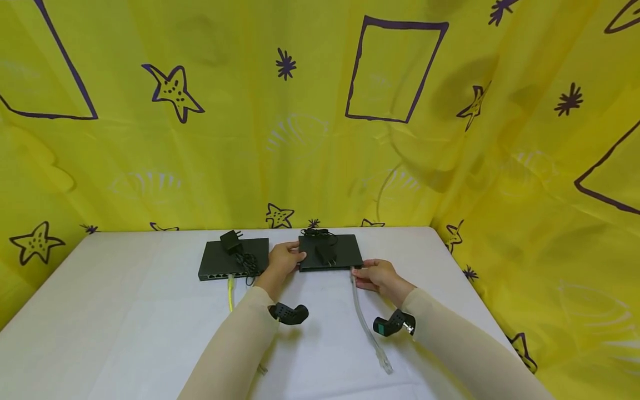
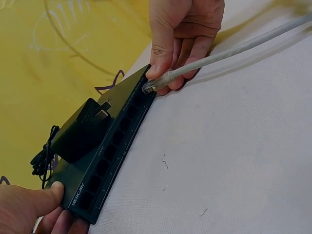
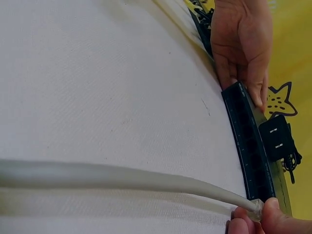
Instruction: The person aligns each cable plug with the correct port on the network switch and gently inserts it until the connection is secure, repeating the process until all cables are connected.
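Note:
A black network switch (image 1: 346, 249) lies toward the back of the white table, its row of ports facing me. My left hand (image 1: 281, 265) grips its left end, thumb on top and fingers beneath, as the left wrist view shows. At the other end, my right hand (image 1: 382, 278) pinches the clear plug (image 2: 155, 85) of a grey network cable (image 1: 361, 311) between thumb and fingers. That plug is right at the last port of the row. A black power adapter (image 2: 80, 131) with two prongs and a bundled cord rests on top of the switch.
To the left sits a second black switch (image 1: 211, 260), with another adapter (image 1: 231, 242) and its coiled cord on it. A yellow cable (image 1: 230, 291) runs from its front. The grey cable's loose plug (image 1: 384, 362) lies nearer me. A yellow curtain (image 1: 225, 155) hangs behind.

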A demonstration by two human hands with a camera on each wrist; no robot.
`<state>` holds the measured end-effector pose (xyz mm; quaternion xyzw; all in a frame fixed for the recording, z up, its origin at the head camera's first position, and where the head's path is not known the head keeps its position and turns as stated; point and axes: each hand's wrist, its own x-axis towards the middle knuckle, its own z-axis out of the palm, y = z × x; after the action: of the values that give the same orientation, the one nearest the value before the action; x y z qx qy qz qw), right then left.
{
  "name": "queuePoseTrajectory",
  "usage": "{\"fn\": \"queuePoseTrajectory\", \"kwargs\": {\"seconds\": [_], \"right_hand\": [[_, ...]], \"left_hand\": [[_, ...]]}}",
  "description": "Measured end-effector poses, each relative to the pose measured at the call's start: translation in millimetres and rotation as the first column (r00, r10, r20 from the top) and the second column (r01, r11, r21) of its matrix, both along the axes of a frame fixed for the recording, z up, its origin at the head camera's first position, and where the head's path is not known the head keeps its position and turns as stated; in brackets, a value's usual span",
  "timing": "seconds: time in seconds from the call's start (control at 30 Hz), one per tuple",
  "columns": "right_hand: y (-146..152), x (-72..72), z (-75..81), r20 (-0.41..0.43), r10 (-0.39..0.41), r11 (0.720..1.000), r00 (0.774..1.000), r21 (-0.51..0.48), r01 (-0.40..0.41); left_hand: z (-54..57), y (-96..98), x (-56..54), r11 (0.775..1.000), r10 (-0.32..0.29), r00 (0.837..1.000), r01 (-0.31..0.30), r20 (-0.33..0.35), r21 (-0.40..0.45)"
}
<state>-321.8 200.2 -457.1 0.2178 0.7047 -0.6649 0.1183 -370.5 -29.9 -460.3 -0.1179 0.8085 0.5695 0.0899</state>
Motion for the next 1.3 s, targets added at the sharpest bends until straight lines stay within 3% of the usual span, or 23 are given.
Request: {"fn": "queuePoseTrajectory", "kwargs": {"seconds": [0.23, 0.6, 1.13, 1.3], "right_hand": [[3, -4.4, 2.3, -0.001, 0.040, 0.999, 0.999, -0.013, -0.040], [4, -11.3, 6.5, 0.003, 0.035, 0.999, 0.999, 0.021, -0.035], [4, -6.6, -1.8, -0.036, 0.086, 0.993, 0.996, 0.089, -0.082], [3, -7.4, -0.5, -0.038, 0.088, 0.995, 0.995, 0.049, -0.086]], "left_hand": [[2.0, 0.0, -2.2, 1.000, -0.018, 1.000, 0.018, -0.004, -0.018], [10.1, 1.0, -4.6, 0.999, -0.020, 1.000, 0.020, 0.000, -0.038], [0.6, -0.4, -0.9, 0.998, -0.043, 0.999, 0.042, -0.025, -0.051], [2.2, -2.0, 0.3, 0.995, -0.064, 0.996, 0.059, -0.061, -0.080]]}}
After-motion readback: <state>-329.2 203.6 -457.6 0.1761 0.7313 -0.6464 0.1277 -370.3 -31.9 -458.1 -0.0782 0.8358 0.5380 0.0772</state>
